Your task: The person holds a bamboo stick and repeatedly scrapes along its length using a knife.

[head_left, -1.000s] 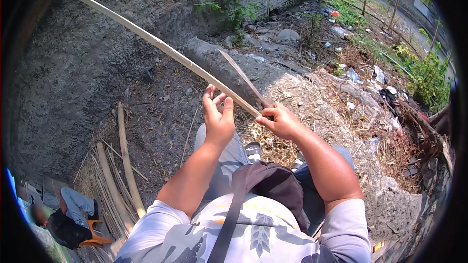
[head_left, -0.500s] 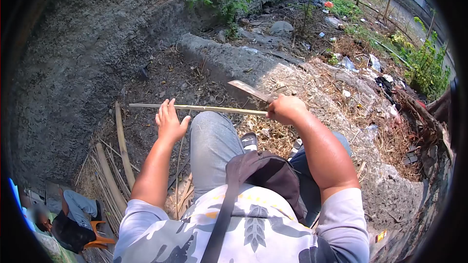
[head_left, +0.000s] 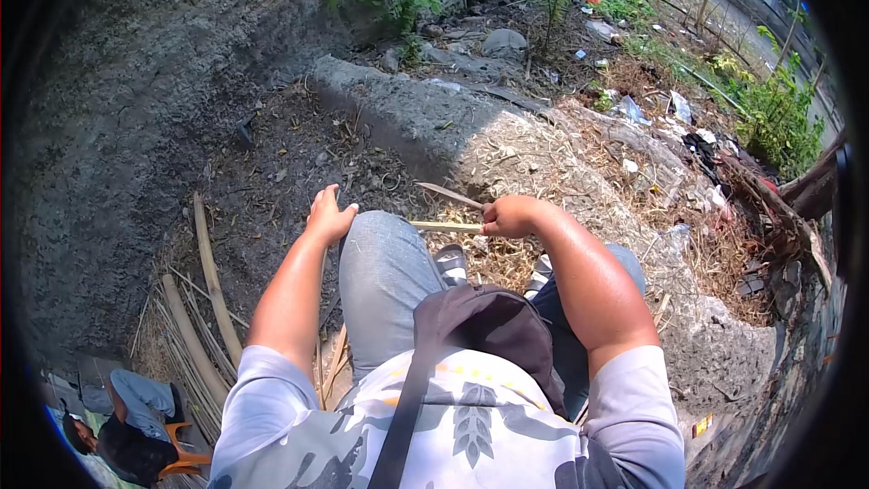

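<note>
My right hand (head_left: 510, 216) is closed around a knife (head_left: 450, 194), its long blade pointing left, away from the fist. Just below the blade, a pale bamboo strip (head_left: 444, 227) runs from the same hand toward my bent knee (head_left: 380, 249), which hides its other end. My left hand (head_left: 329, 215) is beside that knee on the left, thumb apart and fingers stretched forward.
Curved bamboo pieces (head_left: 213, 263) and thin strips lie on the ground at left. A rough wall (head_left: 118, 145) rises beyond them. A concrete ledge (head_left: 389, 100) crosses ahead. A person (head_left: 136, 435) sits on an orange chair (head_left: 186, 453) at lower left.
The knife and right hand have come lower and nearer to me, with the blade turned more edge-on. The strip's left part, earlier seen beyond my left hand, no longer shows.
</note>
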`<state>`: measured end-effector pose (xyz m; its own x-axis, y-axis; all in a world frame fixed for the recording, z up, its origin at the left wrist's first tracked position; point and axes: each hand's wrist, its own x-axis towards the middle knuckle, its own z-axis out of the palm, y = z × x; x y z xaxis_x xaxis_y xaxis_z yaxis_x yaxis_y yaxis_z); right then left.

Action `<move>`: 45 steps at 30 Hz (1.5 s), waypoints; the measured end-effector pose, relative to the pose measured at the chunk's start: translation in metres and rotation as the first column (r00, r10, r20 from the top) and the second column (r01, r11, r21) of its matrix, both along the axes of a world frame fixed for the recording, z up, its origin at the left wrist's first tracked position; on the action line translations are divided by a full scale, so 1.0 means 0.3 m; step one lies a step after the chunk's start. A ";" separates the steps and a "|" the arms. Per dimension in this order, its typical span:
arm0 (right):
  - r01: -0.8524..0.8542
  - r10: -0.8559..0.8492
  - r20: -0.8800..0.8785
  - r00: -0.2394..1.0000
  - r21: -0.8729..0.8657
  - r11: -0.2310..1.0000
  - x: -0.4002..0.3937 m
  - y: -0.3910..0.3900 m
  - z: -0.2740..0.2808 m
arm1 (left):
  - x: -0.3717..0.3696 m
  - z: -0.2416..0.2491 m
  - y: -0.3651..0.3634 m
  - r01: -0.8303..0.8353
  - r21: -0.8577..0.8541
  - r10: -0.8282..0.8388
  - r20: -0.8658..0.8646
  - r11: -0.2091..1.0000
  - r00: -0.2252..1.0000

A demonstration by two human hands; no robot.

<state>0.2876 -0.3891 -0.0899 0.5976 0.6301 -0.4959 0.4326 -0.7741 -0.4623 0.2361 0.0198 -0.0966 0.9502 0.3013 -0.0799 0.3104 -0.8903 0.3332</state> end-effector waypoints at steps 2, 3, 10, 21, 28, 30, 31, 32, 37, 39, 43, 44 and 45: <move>0.033 -0.030 -0.057 0.998 0.053 0.998 0.007 -0.013 0.008 | 0.036 -0.038 0.030 0.023 -0.043 -0.024 -0.023 0.999 0.999; 0.050 -0.043 -0.098 0.994 0.075 0.996 0.014 -0.023 0.020 | 0.057 -0.058 0.049 0.034 -0.129 -0.045 -0.079 0.991 0.996; 0.139 -0.107 -0.160 0.981 0.211 0.967 0.052 -0.104 0.029 | 0.077 -0.177 0.157 -0.029 -0.352 -0.081 -0.296 0.936 0.952; 0.324 -0.241 -0.333 0.912 0.220 0.920 0.058 -0.153 0.196 | 0.093 -0.120 0.106 0.218 0.079 -0.191 -0.258 0.973 0.947; 0.397 -0.265 -0.405 0.875 0.289 0.871 0.056 -0.154 0.234 | 0.146 -0.146 0.215 0.276 0.241 -0.263 -0.082 0.931 0.961; 0.422 -0.280 -0.427 0.860 0.287 0.860 0.045 -0.152 0.252 | 0.148 -0.125 0.231 0.279 0.241 -0.278 -0.039 0.930 0.960; 0.412 -0.273 -0.414 0.868 0.295 0.862 0.041 -0.153 0.255 | 0.158 -0.097 0.240 0.283 0.219 -0.267 -0.102 0.934 0.958; 0.400 -0.265 -0.402 0.876 0.302 0.865 0.038 -0.155 0.258 | 0.159 -0.077 0.249 0.285 0.197 -0.254 -0.166 0.938 0.953; 0.503 -0.368 -0.388 0.845 0.341 0.794 0.059 -0.185 0.275 | 0.058 -0.059 0.328 0.411 0.238 -0.431 0.040 0.880 0.901; 0.518 -0.419 -0.304 0.856 0.481 0.708 0.070 -0.204 0.250 | -0.017 -0.045 0.334 0.380 0.202 -0.396 0.043 0.903 0.917; 0.694 -0.712 -0.160 0.684 0.444 0.567 0.073 -0.190 0.300 | -0.212 0.005 0.319 0.278 0.079 -0.283 0.057 0.957 0.958; 0.688 -0.754 -0.073 0.653 0.473 0.551 0.075 -0.185 0.291 | -0.268 0.001 0.327 0.266 0.012 -0.266 0.082 0.964 0.961; 0.630 -0.764 0.103 0.636 0.503 0.592 0.097 -0.202 0.232 | -0.321 0.008 0.321 0.241 -0.048 -0.236 0.092 0.969 0.967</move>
